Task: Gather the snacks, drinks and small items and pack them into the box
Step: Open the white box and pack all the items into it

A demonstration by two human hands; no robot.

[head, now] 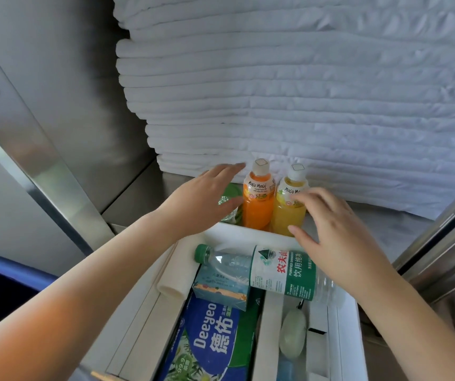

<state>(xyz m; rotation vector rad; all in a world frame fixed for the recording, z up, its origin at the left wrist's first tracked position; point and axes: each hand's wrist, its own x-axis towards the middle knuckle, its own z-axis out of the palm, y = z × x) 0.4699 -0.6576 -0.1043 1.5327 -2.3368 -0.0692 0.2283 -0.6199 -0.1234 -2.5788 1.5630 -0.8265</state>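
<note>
Two Mogu Mogu drinks stand upright on a steel shelf behind the box: an orange bottle (258,200) and a yellow bottle (286,213). My left hand (207,196) hovers open just left of the orange bottle, over a green-lidded item (231,192) it partly hides. My right hand (328,229) is open in front of the yellow bottle, fingers spread, holding nothing. The white box (143,312) below holds a water bottle (270,270) lying on its side, a blue Deeyeo wipes pack (207,342), a small teal carton (220,287) and a pale green oval item (292,334).
A tall stack of folded white linen (303,92) fills the shelf behind the bottles. Steel walls (55,92) and frame rails close in on the left and right. A white tube (171,281) lies along the box's left inner edge.
</note>
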